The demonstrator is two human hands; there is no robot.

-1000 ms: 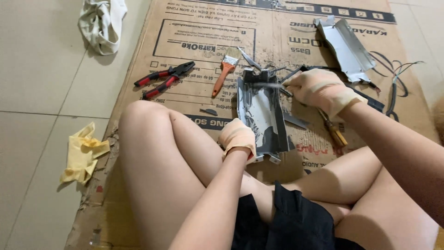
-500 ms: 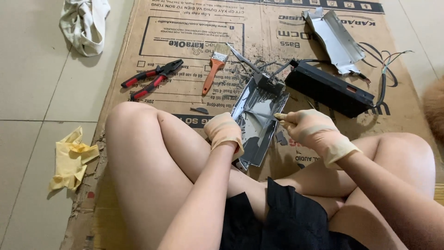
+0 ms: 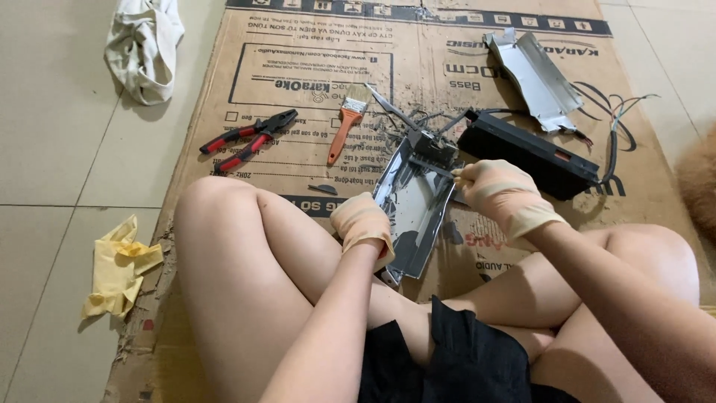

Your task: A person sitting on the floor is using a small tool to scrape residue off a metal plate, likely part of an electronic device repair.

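Left hand [image 3: 362,224] grips tray [image 3: 414,205] edge.

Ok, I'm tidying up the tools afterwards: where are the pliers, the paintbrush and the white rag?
pliers [image 3: 250,139], head view, on the red handles.
paintbrush [image 3: 341,134], head view, on the orange handle.
white rag [image 3: 145,48], head view, on the middle of the crumpled cloth.

Red-handled pliers [image 3: 248,139] lie on the flattened cardboard sheet [image 3: 224,89], and just beside them rests a small paintbrush with an orange handle [image 3: 345,124]. Farther up, a bent grey metal cover [image 3: 533,78] sits near a long black box [image 3: 528,153] trailing wires [image 3: 615,119]. Off the cardboard, a white rag [image 3: 145,48] lies crumpled on the tiles, and a yellow cloth [image 3: 115,267] sits at the near edge.
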